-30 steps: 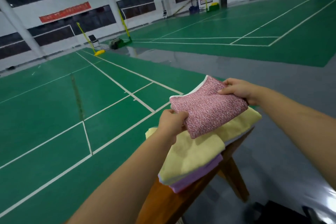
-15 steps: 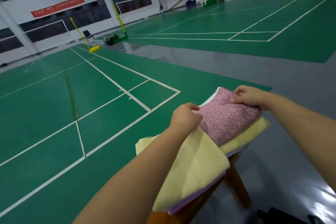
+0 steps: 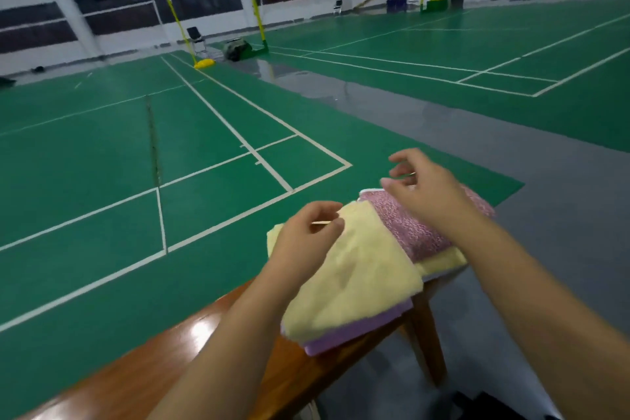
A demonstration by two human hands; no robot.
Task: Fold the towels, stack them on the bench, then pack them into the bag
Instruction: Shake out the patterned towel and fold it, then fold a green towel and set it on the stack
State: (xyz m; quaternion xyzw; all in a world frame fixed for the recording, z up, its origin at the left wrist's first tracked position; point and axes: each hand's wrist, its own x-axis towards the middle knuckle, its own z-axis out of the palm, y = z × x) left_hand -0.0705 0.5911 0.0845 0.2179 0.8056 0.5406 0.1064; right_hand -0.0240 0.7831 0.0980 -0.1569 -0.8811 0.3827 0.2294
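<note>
Both hands hovered with fingers loose, left hand (image 3: 308,232) and right hand (image 3: 426,191) holding nothing. The pink towel (image 3: 416,232) lay atop the yellow towel (image 3: 354,276) at the tabletop (image 3: 191,361) end. Overhang risked toppling the stack.

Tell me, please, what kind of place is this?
Most likely an indoor badminton hall: green courts with white lines, yellow net posts on weighted bases, and a wooden bench at the side carrying folded towels.

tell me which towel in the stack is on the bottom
The purple towel. Only its edge shows, lying directly on the wooden bench, under the yellow towel; the pink speckled towel lies on top.
</note>
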